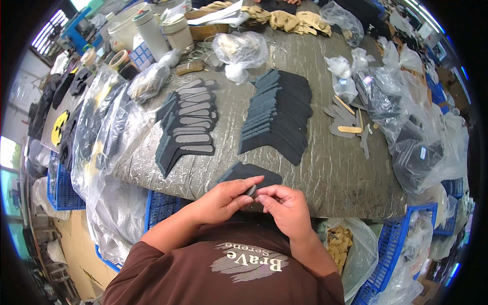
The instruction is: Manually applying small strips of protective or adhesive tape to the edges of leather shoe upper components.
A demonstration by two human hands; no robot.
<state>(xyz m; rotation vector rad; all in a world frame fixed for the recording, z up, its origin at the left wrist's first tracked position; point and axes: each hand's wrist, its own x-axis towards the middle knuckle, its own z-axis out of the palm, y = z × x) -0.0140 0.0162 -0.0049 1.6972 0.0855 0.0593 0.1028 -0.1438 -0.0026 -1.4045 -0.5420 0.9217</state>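
Note:
My left hand (227, 199) is closed, gripping a small dark grey piece with a rounded end (250, 191) between thumb and fingers. My right hand (287, 206) pinches right beside it, fingertips almost touching the piece; what they hold is too small to make out. Under and just beyond my hands, at the table's near edge, lies one dark angled fabric piece (262, 173). Farther off, a fanned stack of similar dark angled pieces (279, 112) spreads across the middle. Left of it is another fanned row (170, 152), with grey rounded strips (195, 122) lying on its pieces.
Loose grey strips and wooden sticks (349, 129) lie on the worn table (356, 178) to the right. Clear plastic bags (422, 152) crowd the right edge. A white bottle (150, 33) and jar (177, 31) stand far left. Blue crates (391, 259) flank me below.

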